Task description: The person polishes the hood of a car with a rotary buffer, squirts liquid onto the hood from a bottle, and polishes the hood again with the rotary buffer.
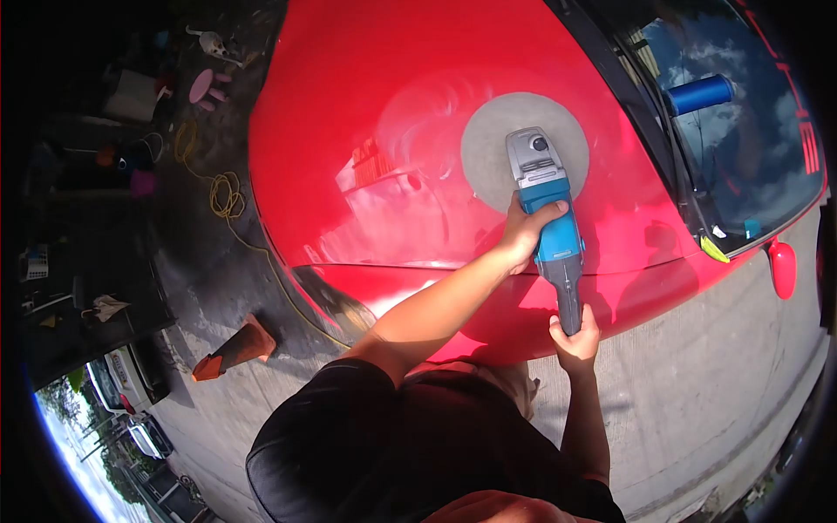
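Note:
A teal and grey power polisher (558, 234) lies over a red car hood (349, 192), its large round pale pad (488, 148) against the paint. Wrapped round the teal body near the grey head is my left hand (526, 228). At the dark rear end of the handle, my right hand (576, 338) grips the tool. Hazy swirl marks and reflections show on the paint to the left of the pad.
The windshield (741, 113) with a blue roll (700, 94) and the side mirror (783, 268) are at right. An orange cone (240, 347), a yellow cord (227, 196), a pink stool (207, 87) and a cat (212, 44) are on the ground at left.

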Available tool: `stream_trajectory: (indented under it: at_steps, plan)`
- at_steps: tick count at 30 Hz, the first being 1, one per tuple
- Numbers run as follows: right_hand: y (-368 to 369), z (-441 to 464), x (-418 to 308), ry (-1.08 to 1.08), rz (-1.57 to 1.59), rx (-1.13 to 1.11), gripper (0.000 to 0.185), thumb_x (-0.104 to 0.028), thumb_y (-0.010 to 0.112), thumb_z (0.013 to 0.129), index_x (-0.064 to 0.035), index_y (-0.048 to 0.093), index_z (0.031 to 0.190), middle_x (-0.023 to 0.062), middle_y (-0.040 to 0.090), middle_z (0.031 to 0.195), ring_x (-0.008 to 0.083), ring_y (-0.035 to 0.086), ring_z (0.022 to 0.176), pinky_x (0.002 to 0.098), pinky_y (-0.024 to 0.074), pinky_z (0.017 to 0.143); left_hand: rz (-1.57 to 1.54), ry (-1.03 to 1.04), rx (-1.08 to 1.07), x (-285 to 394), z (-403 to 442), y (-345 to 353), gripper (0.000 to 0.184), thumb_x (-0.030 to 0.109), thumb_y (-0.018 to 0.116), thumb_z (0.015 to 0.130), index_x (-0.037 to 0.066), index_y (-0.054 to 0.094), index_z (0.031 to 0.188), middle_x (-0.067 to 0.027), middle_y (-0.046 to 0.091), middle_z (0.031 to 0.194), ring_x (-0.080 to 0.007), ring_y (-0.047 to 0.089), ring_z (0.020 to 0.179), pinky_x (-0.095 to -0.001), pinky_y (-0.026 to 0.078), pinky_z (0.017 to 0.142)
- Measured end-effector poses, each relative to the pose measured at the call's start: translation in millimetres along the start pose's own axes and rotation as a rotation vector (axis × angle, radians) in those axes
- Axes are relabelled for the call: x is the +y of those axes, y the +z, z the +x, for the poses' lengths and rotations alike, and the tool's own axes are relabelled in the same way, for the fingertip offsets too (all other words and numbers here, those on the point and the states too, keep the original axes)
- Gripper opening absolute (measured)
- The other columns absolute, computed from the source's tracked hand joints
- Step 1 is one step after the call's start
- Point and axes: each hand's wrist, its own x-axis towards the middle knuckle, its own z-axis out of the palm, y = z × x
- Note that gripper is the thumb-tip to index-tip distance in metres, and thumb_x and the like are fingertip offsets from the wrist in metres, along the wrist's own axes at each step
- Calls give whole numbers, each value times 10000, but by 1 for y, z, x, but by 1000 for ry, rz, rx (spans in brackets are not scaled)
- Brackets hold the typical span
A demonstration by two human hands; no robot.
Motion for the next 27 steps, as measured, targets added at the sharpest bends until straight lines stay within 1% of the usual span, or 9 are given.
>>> stream_trajectory:
  at_steps: [2,4,6,9,12,15,18,22,27]
  plan:
    - [13,-14,19,27,218,133,277,-97,830,887,-32,611,1045,12,624,780,136,591,687,320,511,682,143,-7,-72,-12,13,30,752,315,882,859,-9,469,1397,-172,648,1188,-279,719,1045,-468,655,881]
    - [34,-28,16,22,355,233,245,-72,816,915,-40,614,1050,-15,594,837,98,541,753,303,497,712,230,-39,-186,-16,26,49,938,311,935,776,-51,393,1450,-204,623,1263,-291,701,1109,-468,637,907]
    - [56,-39,40,115,502,253,231,-70,802,943,-37,618,1079,-26,571,868,84,508,768,297,488,718,365,-12,-158,-17,18,58,993,293,945,751,-58,357,1471,-215,607,1292,-303,688,1145,-462,627,935]
    - [70,-62,40,129,340,263,305,-158,826,934,-15,636,1125,34,662,900,122,602,820,344,518,725,445,-23,-136,-23,5,47,1030,262,960,723,-71,333,1470,-222,591,1314,-311,659,1201,-457,604,990]
    - [71,-81,31,61,210,177,371,-221,846,914,-8,638,1136,104,709,892,186,680,806,397,547,731,259,-82,-66,-13,-30,6,979,252,947,759,-15,347,1485,-194,594,1322,-291,660,1192,-485,608,980]
    - [80,-83,30,-9,-16,53,373,-235,865,885,-14,608,1040,118,644,780,253,653,681,379,522,649,151,-103,32,7,-63,-49,812,263,893,836,46,433,1470,-144,611,1312,-277,669,1171,-501,616,969]
    - [88,-60,5,-26,-26,-203,453,-295,848,886,0,626,1149,228,727,850,456,747,796,521,575,707,-5,-71,107,21,-77,-116,663,331,840,889,56,532,1408,-137,664,1232,-302,691,1150,-512,615,977]
    - [108,-6,-51,-214,-138,-289,496,-364,839,893,-9,617,1160,235,738,828,488,744,796,548,588,709,-93,-59,229,63,-73,-173,716,526,774,898,54,558,1391,-162,699,1202,-336,714,1112,-559,568,1048]
    - [127,60,-87,-314,-91,-304,528,-423,832,897,-42,618,1192,220,736,801,471,748,773,540,599,694,-97,53,258,111,-16,-192,739,540,766,895,23,558,1379,-183,695,1199,-361,711,1111,-542,576,1032]
